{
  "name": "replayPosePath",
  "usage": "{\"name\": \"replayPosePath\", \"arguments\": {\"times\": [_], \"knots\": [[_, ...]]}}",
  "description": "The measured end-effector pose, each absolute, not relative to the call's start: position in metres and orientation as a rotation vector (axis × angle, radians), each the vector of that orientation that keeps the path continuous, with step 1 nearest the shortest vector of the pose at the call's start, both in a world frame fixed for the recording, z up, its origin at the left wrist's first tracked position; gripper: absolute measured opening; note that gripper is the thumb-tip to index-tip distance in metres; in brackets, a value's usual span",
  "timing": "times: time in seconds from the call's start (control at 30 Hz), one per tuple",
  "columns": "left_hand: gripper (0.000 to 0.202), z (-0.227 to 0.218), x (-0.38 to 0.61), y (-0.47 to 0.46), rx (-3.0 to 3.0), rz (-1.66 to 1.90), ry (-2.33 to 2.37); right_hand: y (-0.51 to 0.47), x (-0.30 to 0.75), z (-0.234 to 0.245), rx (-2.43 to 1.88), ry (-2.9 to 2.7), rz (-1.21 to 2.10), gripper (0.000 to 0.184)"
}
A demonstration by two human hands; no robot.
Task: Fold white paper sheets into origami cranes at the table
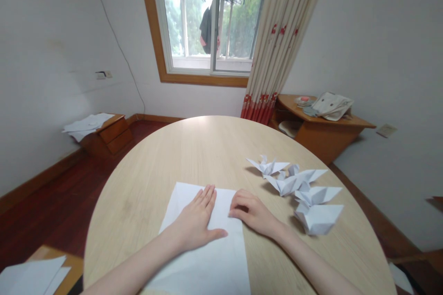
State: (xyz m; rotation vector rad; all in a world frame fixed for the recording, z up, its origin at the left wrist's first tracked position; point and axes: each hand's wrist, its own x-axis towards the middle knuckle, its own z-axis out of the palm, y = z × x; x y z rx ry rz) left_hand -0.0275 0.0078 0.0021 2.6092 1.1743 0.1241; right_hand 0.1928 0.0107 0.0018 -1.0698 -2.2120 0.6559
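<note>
A white sheet of paper (211, 258) lies on the round light-wood table (194, 152) in front of me, its far edge folded over. My left hand (197, 219) rests flat on the sheet with fingers stretched out and together, holding nothing. My right hand (251, 212) sits at the sheet's right edge, fingers curled and pressing down on the paper's fold. Several folded white paper birds (301, 191) stand on the table just right of my right hand.
A low wooden cabinet (109, 136) with papers on top stands at the left wall. A wooden corner shelf (321, 124) with a bag is at the right, beside a curtain (277, 37) and window. More white sheets (32, 276) lie at the lower left.
</note>
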Motion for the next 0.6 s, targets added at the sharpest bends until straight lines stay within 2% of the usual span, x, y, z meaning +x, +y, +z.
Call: {"name": "replayPosePath", "arguments": {"times": [0.13, 0.3, 0.47, 0.6], "knots": [[0.105, 0.005, -0.029, 0.009, 2.598, 0.089, 1.150, 0.009, 0.191, 0.000, -1.057, -2.223, 0.645, 0.004], [0.116, 0.003, -0.032, 0.013, 2.612, 0.124, 1.133, 0.012, 0.192, -0.005, -1.044, -2.233, 0.687, 0.015], [0.105, 0.001, -0.034, 0.019, 2.710, 0.161, 1.201, 0.016, 0.194, -0.014, -1.056, -2.312, 0.633, 0.034], [0.099, 0.004, -0.038, 0.025, 2.738, 0.168, 1.324, 0.016, 0.194, -0.011, -1.096, -2.434, 0.583, 0.041]]}}
